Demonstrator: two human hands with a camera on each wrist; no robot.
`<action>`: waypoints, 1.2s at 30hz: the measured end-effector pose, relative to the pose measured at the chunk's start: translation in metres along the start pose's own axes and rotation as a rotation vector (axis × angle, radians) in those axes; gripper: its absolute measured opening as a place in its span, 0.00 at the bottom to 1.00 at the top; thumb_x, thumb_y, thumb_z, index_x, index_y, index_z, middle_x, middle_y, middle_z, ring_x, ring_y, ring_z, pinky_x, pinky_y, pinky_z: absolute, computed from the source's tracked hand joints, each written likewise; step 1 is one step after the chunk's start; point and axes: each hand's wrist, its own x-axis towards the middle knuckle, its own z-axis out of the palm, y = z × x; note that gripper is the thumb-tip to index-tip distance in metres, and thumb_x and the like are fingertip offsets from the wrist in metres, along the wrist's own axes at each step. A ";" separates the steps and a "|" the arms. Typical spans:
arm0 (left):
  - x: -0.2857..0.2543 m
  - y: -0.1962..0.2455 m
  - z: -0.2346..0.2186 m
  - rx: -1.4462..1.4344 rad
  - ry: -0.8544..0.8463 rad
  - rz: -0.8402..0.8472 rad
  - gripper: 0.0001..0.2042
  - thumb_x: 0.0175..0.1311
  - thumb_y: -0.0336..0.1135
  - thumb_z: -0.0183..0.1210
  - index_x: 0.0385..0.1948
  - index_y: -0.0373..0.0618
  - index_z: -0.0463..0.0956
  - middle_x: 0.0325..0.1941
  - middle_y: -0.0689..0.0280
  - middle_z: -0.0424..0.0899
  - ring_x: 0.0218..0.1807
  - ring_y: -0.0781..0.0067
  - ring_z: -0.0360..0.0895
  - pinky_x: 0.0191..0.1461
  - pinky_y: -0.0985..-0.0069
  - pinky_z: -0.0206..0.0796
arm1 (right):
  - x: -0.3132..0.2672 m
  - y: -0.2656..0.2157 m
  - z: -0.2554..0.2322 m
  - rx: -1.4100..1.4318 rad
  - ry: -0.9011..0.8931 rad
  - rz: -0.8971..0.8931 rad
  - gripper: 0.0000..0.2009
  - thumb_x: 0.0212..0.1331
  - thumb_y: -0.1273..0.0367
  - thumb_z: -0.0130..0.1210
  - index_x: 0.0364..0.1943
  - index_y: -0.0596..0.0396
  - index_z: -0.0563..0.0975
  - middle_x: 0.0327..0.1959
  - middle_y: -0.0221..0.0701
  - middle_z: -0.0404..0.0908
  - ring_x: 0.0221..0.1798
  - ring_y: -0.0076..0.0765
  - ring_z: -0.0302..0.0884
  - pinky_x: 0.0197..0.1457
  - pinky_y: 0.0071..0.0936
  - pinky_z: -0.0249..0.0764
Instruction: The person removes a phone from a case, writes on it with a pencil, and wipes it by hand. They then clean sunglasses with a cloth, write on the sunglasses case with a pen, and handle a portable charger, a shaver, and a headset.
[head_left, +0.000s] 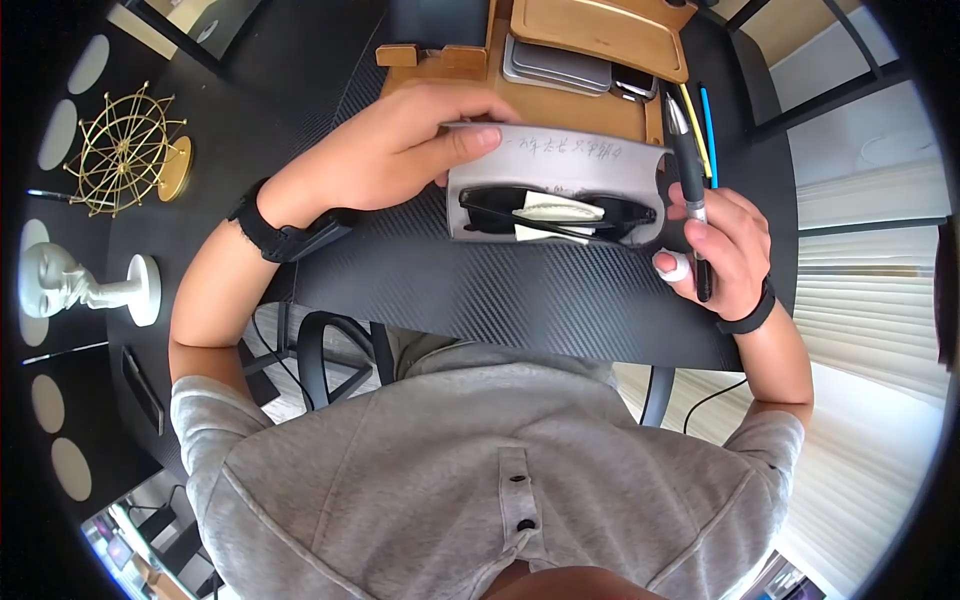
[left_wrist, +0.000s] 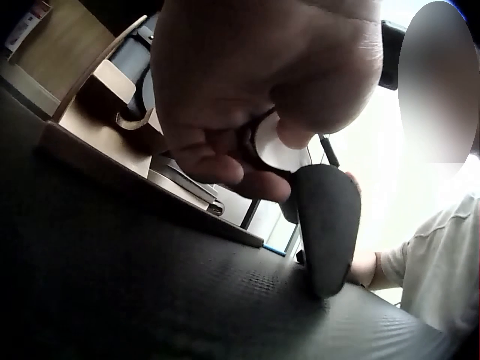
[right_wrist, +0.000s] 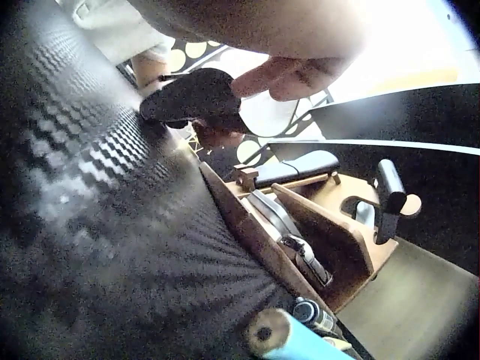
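Observation:
An open grey glasses case [head_left: 590, 172] stands at the table's near side, with handwriting inside its raised lid. Dark-framed glasses [head_left: 485, 212] and a pale folded cloth [head_left: 562, 208] lie inside it. My left hand [head_left: 395, 145] grips the lid at its left end, thumb on the inner face and fingers behind. My right hand [head_left: 735, 245], one digit wrapped in white, holds a black and silver pen [head_left: 690, 175] upright beside the case's right end. In the right wrist view, fingertips [right_wrist: 289, 79] overlap the dark end of the case [right_wrist: 199, 97].
A wooden desk organizer [head_left: 600, 40] behind the case holds flat grey boxes [head_left: 555, 68]. Yellow [head_left: 693, 125] and blue [head_left: 709, 130] pencils lie to its right. At left are a gold Ferris wheel ornament [head_left: 125, 150] and a white head sculpture [head_left: 80, 282].

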 end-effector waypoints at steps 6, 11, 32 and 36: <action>0.002 -0.005 -0.001 0.011 0.106 0.112 0.17 0.81 0.40 0.50 0.55 0.35 0.78 0.44 0.60 0.85 0.47 0.72 0.80 0.54 0.74 0.71 | 0.000 0.002 -0.001 0.005 -0.001 -0.022 0.19 0.60 0.63 0.70 0.52 0.53 0.78 0.44 0.40 0.83 0.29 0.35 0.82 0.28 0.28 0.75; 0.001 -0.007 -0.002 -0.008 0.100 0.014 0.18 0.81 0.43 0.50 0.53 0.33 0.77 0.43 0.60 0.85 0.46 0.74 0.79 0.53 0.75 0.71 | 0.002 0.002 0.000 0.010 -0.005 -0.035 0.19 0.59 0.65 0.70 0.52 0.54 0.78 0.43 0.40 0.83 0.30 0.36 0.82 0.29 0.28 0.75; 0.002 -0.013 0.004 0.231 -0.111 0.072 0.14 0.73 0.32 0.59 0.55 0.36 0.79 0.48 0.52 0.84 0.49 0.51 0.83 0.50 0.65 0.75 | 0.011 -0.002 -0.008 0.022 -0.037 -0.036 0.12 0.52 0.65 0.73 0.38 0.52 0.85 0.33 0.31 0.80 0.28 0.32 0.81 0.27 0.26 0.71; 0.002 -0.017 0.005 0.260 -0.104 0.067 0.14 0.73 0.34 0.58 0.53 0.35 0.80 0.47 0.52 0.84 0.50 0.49 0.83 0.51 0.62 0.74 | 0.009 -0.003 -0.006 0.015 -0.048 -0.036 0.12 0.50 0.65 0.74 0.37 0.51 0.85 0.31 0.29 0.79 0.27 0.32 0.80 0.27 0.26 0.70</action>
